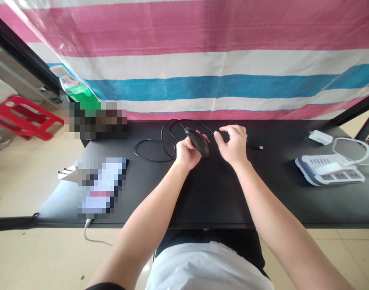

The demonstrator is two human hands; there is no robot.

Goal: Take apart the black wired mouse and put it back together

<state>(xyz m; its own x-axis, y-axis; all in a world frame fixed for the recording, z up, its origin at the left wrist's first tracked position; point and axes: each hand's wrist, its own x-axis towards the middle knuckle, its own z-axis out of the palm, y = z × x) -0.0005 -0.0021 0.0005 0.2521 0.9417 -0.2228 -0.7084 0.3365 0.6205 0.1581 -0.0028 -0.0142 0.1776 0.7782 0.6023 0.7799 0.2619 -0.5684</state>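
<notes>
While the left hand (187, 152) holds a glossy black, teardrop-shaped plastic computer mouse (198, 141) just above the matte black counter (220, 193), the right hand (232, 145) pinches its lead.
Left grip is clamped round the mouse, over the counter's middle near the far edge; right grip's thumb and forefinger are closed on the thin black cable (160, 151), which loops loosely across the counter. A smooth white-and-blue plastic power strip (329, 171) lies flat at the counter's right end.
</notes>
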